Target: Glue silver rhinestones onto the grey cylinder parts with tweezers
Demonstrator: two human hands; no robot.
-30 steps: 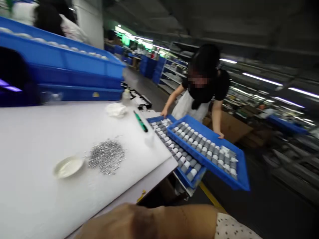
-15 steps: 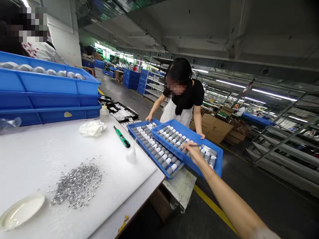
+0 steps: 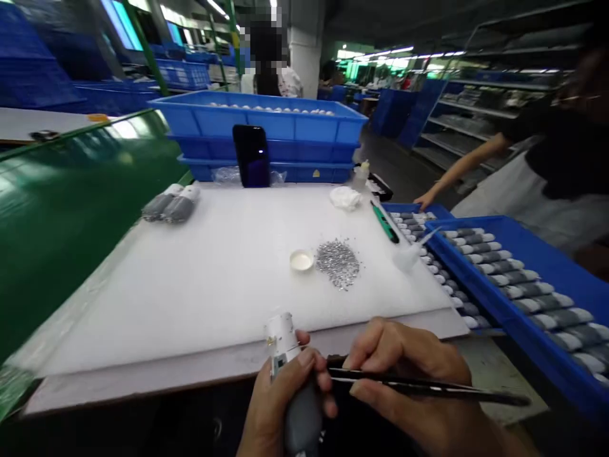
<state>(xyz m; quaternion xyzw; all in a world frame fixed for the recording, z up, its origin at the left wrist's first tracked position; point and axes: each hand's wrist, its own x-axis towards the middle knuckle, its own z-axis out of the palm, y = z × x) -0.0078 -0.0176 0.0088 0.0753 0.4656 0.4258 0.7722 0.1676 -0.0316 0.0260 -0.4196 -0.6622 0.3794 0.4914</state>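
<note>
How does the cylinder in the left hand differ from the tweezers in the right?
The cylinder is short and thick, grey with a white end; the tweezers are long, thin and dark. The cylinder stands nearly upright in the left hand; the tweezers lie nearly level in the right hand. Both are held close together near the white board.

Bare left hand (image 3: 280,403) and bare right hand (image 3: 404,374) along the bottom edge of the view: slim, tapering fingers (image 3: 380,339), short plain nails, smooth skin over the knuckles. Just the start of a bare right forearm (image 3: 490,438) behind, cut off by the picture's lower edge, and both palms in shadow.
</note>
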